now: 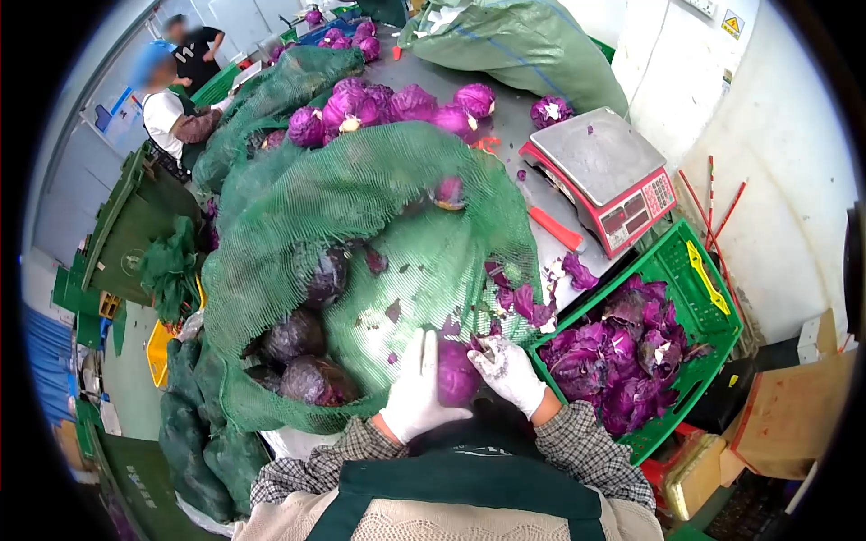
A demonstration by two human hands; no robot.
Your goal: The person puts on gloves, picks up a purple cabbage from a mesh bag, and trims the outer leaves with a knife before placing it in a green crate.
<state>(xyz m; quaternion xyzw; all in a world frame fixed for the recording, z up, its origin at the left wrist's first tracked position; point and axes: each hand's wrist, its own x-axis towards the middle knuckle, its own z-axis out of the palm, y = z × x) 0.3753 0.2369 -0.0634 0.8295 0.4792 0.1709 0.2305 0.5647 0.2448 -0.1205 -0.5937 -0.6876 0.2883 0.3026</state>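
Note:
A red cabbage (457, 372) is between my two white-gloved hands, close to my apron at the table's near edge. My left hand (418, 389) lies along its left side, fingers straight and together, steadying it. On the other side, the bent fingers of my right hand (510, 371) pinch a dark purple cabbage leaf (477, 343) at the upper right of the head. A green mesh sack (361, 180) spreads open around the left and far side. Dark, untrimmed cabbages (316, 380) sit in its mouth. Torn leaf scraps (523, 302) lie just beyond my right hand.
At right, a green crate (713, 334) holds stripped leaves (622, 361). Behind it stands a red scale (595, 171), with an orange-handled tool (556, 229) beside it. Trimmed cabbages (361, 106) lie farther back by a large green sack (523, 45). Two people (167, 113) stand at far left.

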